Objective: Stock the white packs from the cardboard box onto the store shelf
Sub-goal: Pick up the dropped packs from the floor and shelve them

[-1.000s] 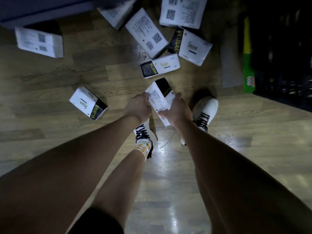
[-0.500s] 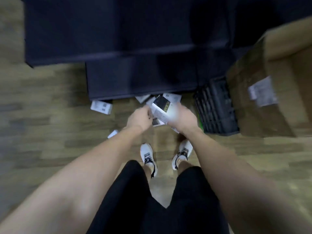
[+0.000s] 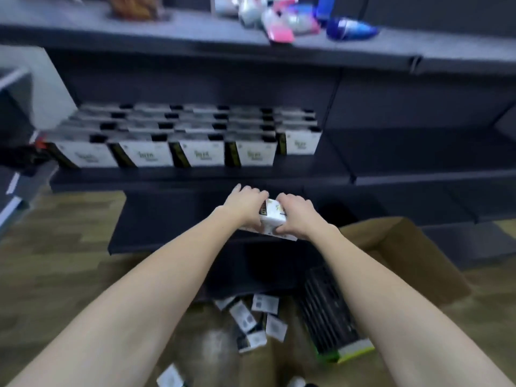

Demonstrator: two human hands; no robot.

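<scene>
Both hands are clamped on one white pack [image 3: 272,219] held out in front of the dark store shelf [image 3: 307,166]: the left hand [image 3: 245,203] curls over its left end, the right hand [image 3: 296,215] over its right end, so only a middle strip with a black-and-yellow edge shows, its print too blurred to read. Further off on that shelf, rows of matching white packs [image 3: 178,135] stand several deep, those at the back smeared by blur. An open cardboard box [image 3: 402,247] sits on the floor at right, its inside hidden behind the right forearm. Loose white packs [image 3: 257,319] lie scattered on the wood floor nearby, beside a black crate [image 3: 326,308]. Colourful blurred goods [image 3: 290,19] sit on the upper shelf.
</scene>
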